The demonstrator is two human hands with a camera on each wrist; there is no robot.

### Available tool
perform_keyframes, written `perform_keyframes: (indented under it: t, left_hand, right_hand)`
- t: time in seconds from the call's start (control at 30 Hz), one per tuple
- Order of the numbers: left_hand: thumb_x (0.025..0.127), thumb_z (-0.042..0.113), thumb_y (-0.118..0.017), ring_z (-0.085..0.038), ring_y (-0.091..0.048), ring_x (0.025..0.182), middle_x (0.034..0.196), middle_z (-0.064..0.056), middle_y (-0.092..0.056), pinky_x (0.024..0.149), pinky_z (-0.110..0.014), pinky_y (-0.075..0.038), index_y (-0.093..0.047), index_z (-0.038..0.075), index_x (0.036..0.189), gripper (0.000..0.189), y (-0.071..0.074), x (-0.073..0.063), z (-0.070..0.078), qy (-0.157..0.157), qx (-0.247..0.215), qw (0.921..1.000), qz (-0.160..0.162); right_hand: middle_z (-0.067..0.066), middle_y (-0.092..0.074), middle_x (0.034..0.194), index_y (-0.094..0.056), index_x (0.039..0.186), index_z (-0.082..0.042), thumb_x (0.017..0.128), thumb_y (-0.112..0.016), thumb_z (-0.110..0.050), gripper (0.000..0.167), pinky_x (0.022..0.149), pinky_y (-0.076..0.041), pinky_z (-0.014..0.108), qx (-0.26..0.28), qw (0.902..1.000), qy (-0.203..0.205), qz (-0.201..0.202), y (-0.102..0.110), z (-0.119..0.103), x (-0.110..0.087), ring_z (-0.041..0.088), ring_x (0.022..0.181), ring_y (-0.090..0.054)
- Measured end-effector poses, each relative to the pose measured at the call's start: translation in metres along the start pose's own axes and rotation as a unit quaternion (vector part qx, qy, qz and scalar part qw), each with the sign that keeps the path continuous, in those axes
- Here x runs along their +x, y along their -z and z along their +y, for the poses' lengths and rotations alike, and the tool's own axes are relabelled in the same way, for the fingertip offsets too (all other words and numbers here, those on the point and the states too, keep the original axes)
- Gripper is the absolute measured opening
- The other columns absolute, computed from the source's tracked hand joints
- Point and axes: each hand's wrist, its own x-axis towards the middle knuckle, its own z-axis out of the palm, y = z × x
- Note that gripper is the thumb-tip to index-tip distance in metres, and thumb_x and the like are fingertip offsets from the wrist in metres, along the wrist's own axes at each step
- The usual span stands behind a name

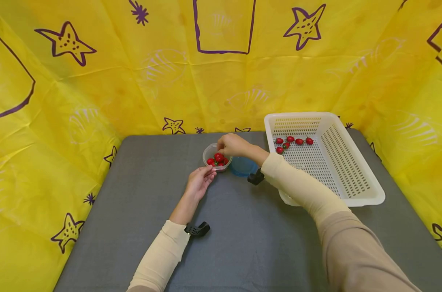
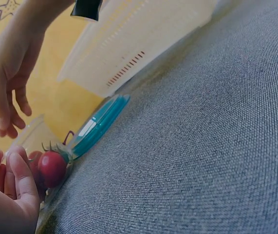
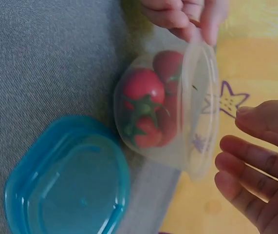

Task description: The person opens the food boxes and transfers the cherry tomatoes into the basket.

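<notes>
My left hand [image 1: 200, 182] pinches the near rim of a small clear plastic container [image 1: 205, 154] between thumb and fingers. Red cherry tomatoes [image 1: 218, 157] with green stems lie heaped in it; in the right wrist view the container [image 3: 170, 158] shows them through its wall. Just above the opening is my right hand [image 1: 235, 145]. Its fingers [image 3: 246, 151] are loosely spread and slightly bent, with nothing between them in the right wrist view. A blue plastic lid [image 1: 244, 167] lies on the table beside the container, partly beneath my right forearm in the head view.
To the right stands a white perforated basket [image 1: 363, 170], with several more cherry tomatoes [image 1: 299, 141] in its far left part. My right forearm crosses its near left side. A grey cloth covers the table [image 1: 140, 211]. Yellow patterned curtains [image 1: 126, 89] enclose the back and sides.
</notes>
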Motion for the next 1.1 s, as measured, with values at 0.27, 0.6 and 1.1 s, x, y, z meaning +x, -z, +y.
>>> perform_keyframes:
  t: [0.27,0.6,1.1]
  left_hand:
    - [0.096,0.011,-0.061,-0.008,-0.065,0.063,0.071,0.002,-0.070,0.064,-0.017,-0.053,-0.062,0.009,0.081,0.015,0.001,0.001,-0.001,-0.001,-0.003,1.0000,-0.001]
    - [0.097,0.008,-0.058,-0.007,-0.065,0.062,0.071,0.002,-0.070,0.062,-0.016,-0.052,-0.061,0.009,0.083,0.014,0.001,0.000,0.000,-0.001,-0.017,0.9997,-0.017]
    - [0.091,0.014,-0.067,-0.006,-0.066,0.066,0.074,0.003,-0.070,0.064,-0.016,-0.053,-0.062,0.008,0.084,0.011,0.005,-0.002,-0.005,-0.043,-0.013,0.9981,-0.042]
  right_hand:
    - [0.009,-0.073,0.097,-0.073,0.101,-0.004,0.091,-0.064,-0.013,0.017,0.082,-0.056,0.034,-0.022,0.9994,-0.013,-0.024,-0.016,-0.003,0.007,0.023,0.087,-0.064]
    - [0.008,-0.068,0.084,-0.073,0.091,-0.005,0.085,-0.062,-0.005,0.013,0.072,-0.049,0.033,-0.116,0.9924,0.011,-0.039,-0.033,-0.009,0.013,0.023,0.076,-0.055]
    - [0.011,-0.070,0.095,-0.074,0.095,-0.004,0.084,-0.064,-0.006,0.015,0.084,-0.054,0.037,-0.115,0.9928,-0.003,-0.032,-0.041,-0.005,0.017,0.026,0.085,-0.060]
